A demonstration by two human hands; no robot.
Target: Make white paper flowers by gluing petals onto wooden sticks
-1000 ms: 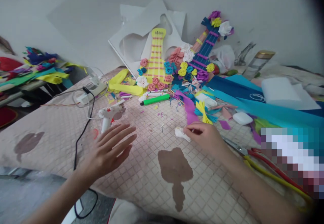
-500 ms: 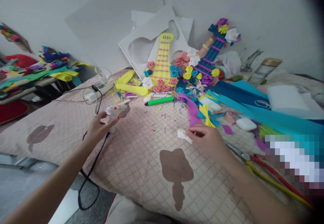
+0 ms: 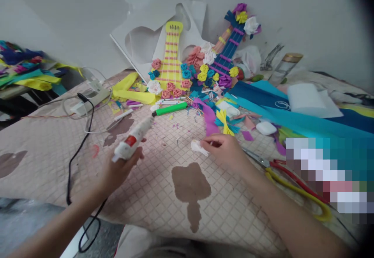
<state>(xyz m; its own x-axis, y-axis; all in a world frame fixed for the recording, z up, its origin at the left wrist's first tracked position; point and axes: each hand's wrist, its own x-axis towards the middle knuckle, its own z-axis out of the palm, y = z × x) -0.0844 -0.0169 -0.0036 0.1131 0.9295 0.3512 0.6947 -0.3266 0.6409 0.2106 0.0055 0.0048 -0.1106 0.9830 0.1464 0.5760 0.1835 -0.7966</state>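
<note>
My left hand (image 3: 121, 170) is closed round a white hot glue gun (image 3: 134, 138) with a red patch on its side. The gun's nozzle points up and away, toward the green marker (image 3: 171, 109). My right hand (image 3: 223, 147) pinches a small white crepe paper flower (image 3: 199, 147) just above the patterned cloth (image 3: 154, 195). A purple paper strip (image 3: 208, 116) and a gathered yellow paper piece (image 3: 224, 121) lie just beyond the right hand. Scissors (image 3: 263, 161) with red and yellow handles rest beside the right forearm.
A yellow paper guitar (image 3: 172, 61) and a blue paper guitar (image 3: 230, 51), both with paper flowers, lean at the back. White cut-out boards (image 3: 140, 36) stand behind. A power strip (image 3: 90, 101) is at left. Blue paper sheets (image 3: 263, 98) and a glass jar (image 3: 284, 69) are at right.
My left hand has brought the glue gun nearer the middle and turned it so its nozzle points up and right. The right hand still pinches the white flower. The whole view has shifted right.
</note>
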